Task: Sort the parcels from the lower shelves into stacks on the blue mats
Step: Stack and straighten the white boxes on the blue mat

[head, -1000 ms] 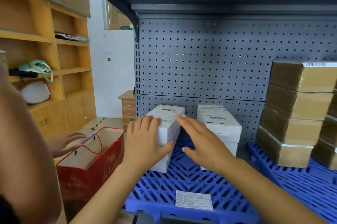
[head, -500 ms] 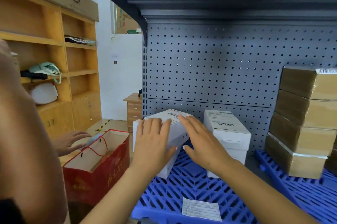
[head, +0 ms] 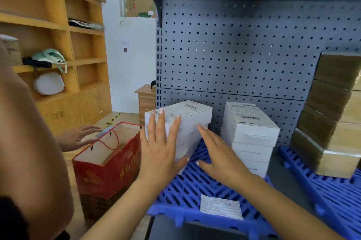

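Two stacks of white parcels stand on a blue mat (head: 197, 187) under a dark shelf. The left white stack (head: 190, 118) leans slightly; my left hand (head: 162, 151) lies flat against its near face with straight fingers. My right hand (head: 218, 153) has straight fingers reaching to the stack's right side at its lower edge. The right white stack (head: 252, 134) stands untouched against the pegboard. Brown parcels (head: 336, 114) are piled on a second blue mat (head: 332, 196) at the right.
A red paper bag (head: 109, 163) stands open to the left of the mat. Another person's hand (head: 78, 136) hovers behind it, and that person's body fills the left edge. A paper label (head: 221, 207) lies on the mat's front. Wooden shelving (head: 58, 48) lines the left wall.
My view has moved closer and to the left. My hands stay on the left white stack, whose top parcel has shifted and now sits a little askew. The other person's hand moved slightly.
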Motion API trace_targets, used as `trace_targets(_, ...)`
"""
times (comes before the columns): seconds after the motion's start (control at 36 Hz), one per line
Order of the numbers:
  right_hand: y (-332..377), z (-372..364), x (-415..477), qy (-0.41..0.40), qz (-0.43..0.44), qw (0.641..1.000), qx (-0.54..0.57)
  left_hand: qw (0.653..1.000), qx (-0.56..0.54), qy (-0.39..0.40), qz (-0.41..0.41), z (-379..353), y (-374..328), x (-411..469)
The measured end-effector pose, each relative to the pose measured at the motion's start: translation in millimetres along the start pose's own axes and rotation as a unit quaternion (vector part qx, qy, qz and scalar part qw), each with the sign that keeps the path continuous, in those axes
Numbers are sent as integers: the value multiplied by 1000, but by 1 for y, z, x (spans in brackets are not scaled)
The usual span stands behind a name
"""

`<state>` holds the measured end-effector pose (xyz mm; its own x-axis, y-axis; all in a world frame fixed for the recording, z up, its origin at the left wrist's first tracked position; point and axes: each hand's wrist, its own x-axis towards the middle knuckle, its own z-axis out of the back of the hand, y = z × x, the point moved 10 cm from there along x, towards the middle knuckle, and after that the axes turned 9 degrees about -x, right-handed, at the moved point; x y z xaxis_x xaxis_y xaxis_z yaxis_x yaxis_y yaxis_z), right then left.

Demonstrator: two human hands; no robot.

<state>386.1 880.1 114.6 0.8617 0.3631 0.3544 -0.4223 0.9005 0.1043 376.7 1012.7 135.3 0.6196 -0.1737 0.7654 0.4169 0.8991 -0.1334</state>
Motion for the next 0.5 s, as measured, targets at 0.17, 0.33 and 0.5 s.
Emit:
trace_targets(0.17,3,13,0,-23,2,1000,16,999,-31,26,22,6,25,-2)
trace_targets(0.33,5,38,8,-79,4,997,-16,998,-26,47,46,9,41,-1)
trace_targets(0.5,7,55,32,-80,-3,996,-47,997,64,45,24,11,26,8)
